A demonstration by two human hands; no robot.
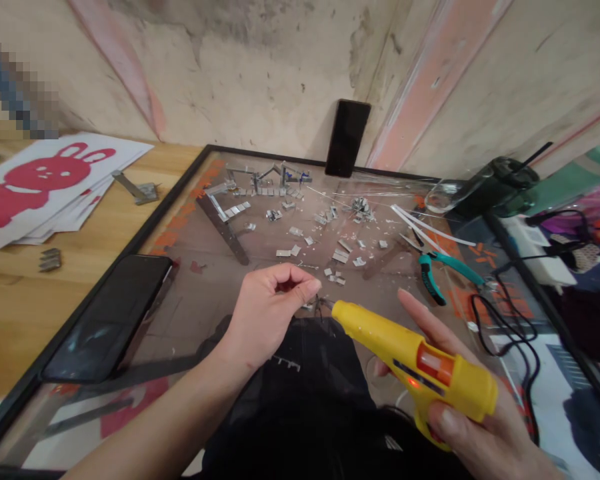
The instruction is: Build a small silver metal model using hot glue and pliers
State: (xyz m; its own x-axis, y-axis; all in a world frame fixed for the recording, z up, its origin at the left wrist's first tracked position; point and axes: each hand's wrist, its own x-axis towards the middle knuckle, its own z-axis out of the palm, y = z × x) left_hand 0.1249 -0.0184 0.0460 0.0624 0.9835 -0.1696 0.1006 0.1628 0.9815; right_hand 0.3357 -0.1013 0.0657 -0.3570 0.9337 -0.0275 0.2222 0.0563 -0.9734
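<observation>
Stained wall (260, 80) backs a glass-topped bench (215, 293) in the head view, with small metal pieces (296, 231) scattered from eleven to two o'clock. Toward four, the right hand (480, 430) has its grip wrapped around a yellow glue gun (380, 335), pointing at the left hand (267, 307) at seven, thumb and forefinger together; whether around anything, one cannot tell. Teal pliers (430, 277) lie near three.

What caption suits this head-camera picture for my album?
Right hand holding a yellow glue gun, its tip near the pinching left hand, metal pieces scattered beyond.
</observation>
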